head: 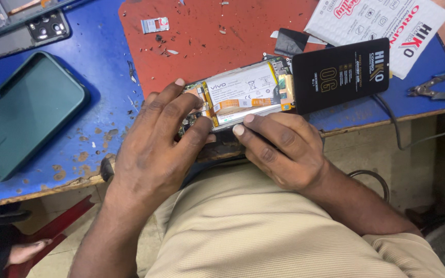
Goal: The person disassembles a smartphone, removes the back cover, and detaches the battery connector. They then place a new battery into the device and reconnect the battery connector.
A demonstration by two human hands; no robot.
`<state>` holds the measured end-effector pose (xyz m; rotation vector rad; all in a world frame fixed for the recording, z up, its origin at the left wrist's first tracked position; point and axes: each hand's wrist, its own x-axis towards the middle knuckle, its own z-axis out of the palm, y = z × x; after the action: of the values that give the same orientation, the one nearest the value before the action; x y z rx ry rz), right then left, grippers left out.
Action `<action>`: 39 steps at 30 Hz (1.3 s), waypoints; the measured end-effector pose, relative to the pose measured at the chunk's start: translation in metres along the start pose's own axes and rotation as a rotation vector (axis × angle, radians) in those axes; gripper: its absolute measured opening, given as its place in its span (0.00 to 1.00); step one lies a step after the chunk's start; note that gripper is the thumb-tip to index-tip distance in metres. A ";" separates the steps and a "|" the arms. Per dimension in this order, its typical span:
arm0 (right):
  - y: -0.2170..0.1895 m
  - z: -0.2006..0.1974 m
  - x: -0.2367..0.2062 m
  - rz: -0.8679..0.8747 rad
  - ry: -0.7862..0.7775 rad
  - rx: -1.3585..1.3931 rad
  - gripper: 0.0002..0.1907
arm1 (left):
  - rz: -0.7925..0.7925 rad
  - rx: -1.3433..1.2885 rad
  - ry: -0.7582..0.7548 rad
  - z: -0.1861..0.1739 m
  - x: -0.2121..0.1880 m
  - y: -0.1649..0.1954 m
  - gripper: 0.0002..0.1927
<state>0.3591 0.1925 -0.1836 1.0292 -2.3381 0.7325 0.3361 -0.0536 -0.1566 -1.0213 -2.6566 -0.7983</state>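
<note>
Opened phone [238, 95], back cover already off w/ battery exposed at 12 o'clock of both hands: left hand [155, 139] presses its edge, right hand [279, 146] grips the near edge; reassembly not done.

Soft, even light is falling from above, keeping the counter [104, 56] bright and its colours strong. The hands [155, 149] are casting only faint shadows beneath them, while the floor below is lying dimmer. Focus is holding sharp at centre; the edges are bending slightly.
</note>
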 end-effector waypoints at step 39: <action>0.002 0.001 -0.003 -0.006 -0.002 -0.013 0.16 | -0.015 0.008 0.002 0.002 0.000 0.001 0.12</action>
<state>0.3592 0.1945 -0.1873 1.0317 -2.3373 0.7133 0.3368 -0.0512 -0.1580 -0.9993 -2.6664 -0.7904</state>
